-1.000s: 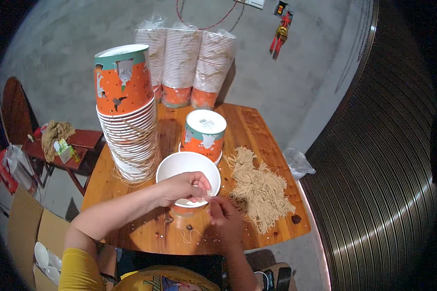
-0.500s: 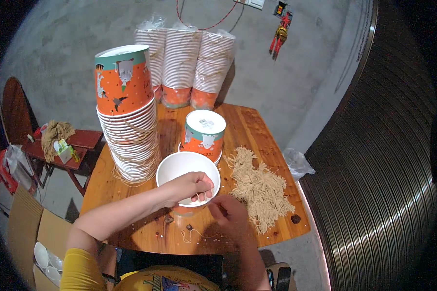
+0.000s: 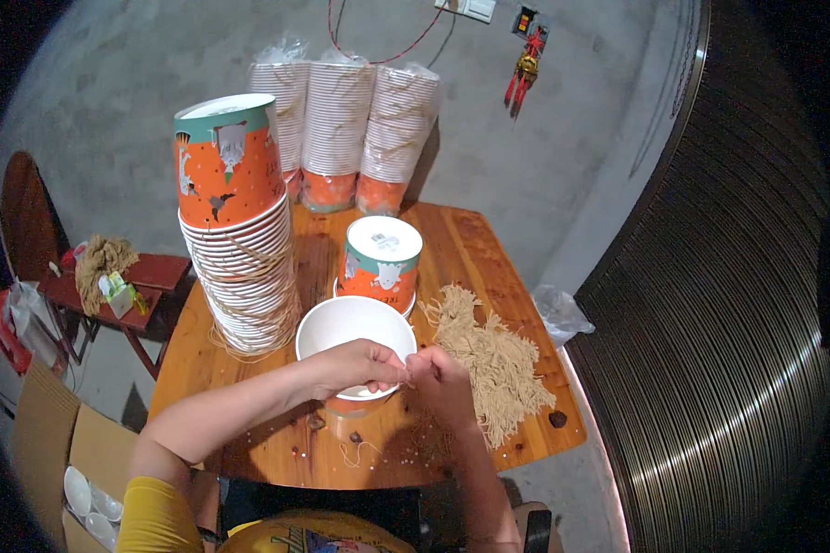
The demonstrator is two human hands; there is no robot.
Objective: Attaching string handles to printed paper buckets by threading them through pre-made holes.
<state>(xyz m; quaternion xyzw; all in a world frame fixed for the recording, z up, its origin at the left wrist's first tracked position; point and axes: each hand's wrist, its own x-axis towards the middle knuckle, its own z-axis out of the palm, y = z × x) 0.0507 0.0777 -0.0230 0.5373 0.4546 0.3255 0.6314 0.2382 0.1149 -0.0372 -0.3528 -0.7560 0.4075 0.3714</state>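
An upright orange paper bucket with a white inside stands on the wooden table in front of me. My left hand rests on its near rim with fingers pinched. My right hand meets it just to the right, also pinched; a thin piece of tan string seems to run between them, but it is too small to see well. A pile of tan strings lies right of my hands. An upside-down orange bucket sits behind the open one.
A tall stack of upside-down buckets stands at the table's left. Three plastic-wrapped bucket stacks lean at the far edge by the wall. A red stool and a cardboard box sit left of the table. Corrugated metal curves along the right.
My right hand has come up from the table edge to meet my left hand at the bucket's near rim. The buckets and the string pile have not moved.
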